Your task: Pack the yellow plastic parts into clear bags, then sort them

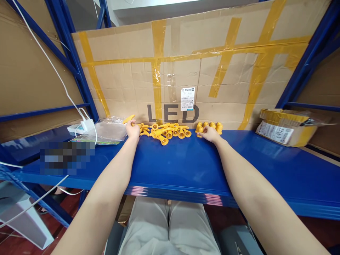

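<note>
My left hand [132,131] is closed around a slim yellow plastic piece [129,119], its tip sticking up above my fingers. Just right of that hand lies a small heap of slender yellow pieces [145,129]. Several yellow horn-shaped pieces [164,140] with flared, hollow ends lie in a loose pile in the middle. My right hand [210,134] pinches a yellow bell-shaped piece [199,129] at the left of a group. Other yellow bell-shaped pieces [219,128] stand upright close together behind that hand. My fingers partly hide this group.
A blue shelf [180,166] holds everything, backed by a taped cardboard panel [127,85]. Left are a clear plastic bag [110,129], a white power strip with a charger [87,124] and cables, and a blurred-out item [66,157]. An open cardboard box [287,129] stands right.
</note>
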A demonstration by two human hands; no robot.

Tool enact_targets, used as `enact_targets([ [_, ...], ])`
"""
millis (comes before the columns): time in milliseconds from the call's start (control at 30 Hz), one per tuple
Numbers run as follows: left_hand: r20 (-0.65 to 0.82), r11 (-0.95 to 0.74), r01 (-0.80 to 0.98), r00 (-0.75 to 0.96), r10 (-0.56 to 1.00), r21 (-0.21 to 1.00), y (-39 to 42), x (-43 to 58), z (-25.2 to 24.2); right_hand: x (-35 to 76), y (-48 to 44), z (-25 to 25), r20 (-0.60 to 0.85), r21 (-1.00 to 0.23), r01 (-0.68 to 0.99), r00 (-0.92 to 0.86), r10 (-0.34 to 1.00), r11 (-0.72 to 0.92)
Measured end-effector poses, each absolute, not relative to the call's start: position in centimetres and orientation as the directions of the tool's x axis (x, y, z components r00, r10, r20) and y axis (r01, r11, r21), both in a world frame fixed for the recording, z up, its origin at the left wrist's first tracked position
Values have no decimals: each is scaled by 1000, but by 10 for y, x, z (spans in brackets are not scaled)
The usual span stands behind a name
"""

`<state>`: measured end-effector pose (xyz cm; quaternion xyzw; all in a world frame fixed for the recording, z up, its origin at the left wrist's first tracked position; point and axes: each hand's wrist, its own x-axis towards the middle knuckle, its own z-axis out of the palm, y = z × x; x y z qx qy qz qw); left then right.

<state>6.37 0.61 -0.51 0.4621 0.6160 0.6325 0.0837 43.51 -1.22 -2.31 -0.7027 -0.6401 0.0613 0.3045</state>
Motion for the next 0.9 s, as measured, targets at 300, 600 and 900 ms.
enact_targets([
  [300,455,-7,679,-484,748,734,-7,54,-10,421,-22,-10,185,-263,948,230,955,-178],
  [600,381,90,798,-379,843,595,-7,54,-13,391,-37,13,298,-140,971,229,927,-195],
  [900,318,203,807,-431,845,555,-7,60,-15,351,-45,12,351,-39,986,-140,926,164],
])
